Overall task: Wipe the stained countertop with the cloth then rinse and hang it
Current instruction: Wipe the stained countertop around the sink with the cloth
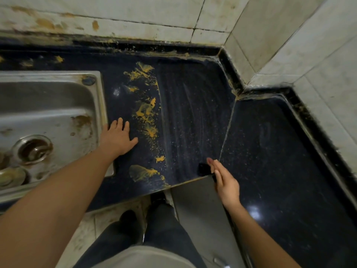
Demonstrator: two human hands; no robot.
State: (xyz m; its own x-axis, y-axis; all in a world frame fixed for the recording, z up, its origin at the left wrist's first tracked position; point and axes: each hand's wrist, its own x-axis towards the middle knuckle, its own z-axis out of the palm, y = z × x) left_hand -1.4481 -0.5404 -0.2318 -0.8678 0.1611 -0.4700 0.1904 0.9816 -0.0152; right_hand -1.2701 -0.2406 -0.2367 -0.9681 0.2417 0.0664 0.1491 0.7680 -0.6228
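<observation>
while the left hand (117, 138) lies flat on the dark countertop (193, 113), its fingers are straight and spread, gripping nothing, and the heel of the hand sits just beside the right rim of the steel sink (48, 105). the right hand (225, 182) is at the front edge of the countertop, turned edge-on, with its fingers straight and held together and nothing held in them. a small dark shape (204, 169) lies on the countertop, touching or just beside those fingertips; i cannot tell whether it is the cloth.

a band of yellow stains (144, 111) runs from the back of the countertop to its front edge, just to the right of the left hand. to the right of the stains the surface shows pale streaks and fine specks as far as a seam (228, 128), where a second dark slab starts.

the sink has brown marks on its floor and round the drain (33, 148). the wall tiles (135, 14) behind the countertop are pale, with orange-brown smears above the sink. below the counter edge are the person's dark trousers (164, 225) and a grey panel (199, 213) under the right hand.
</observation>
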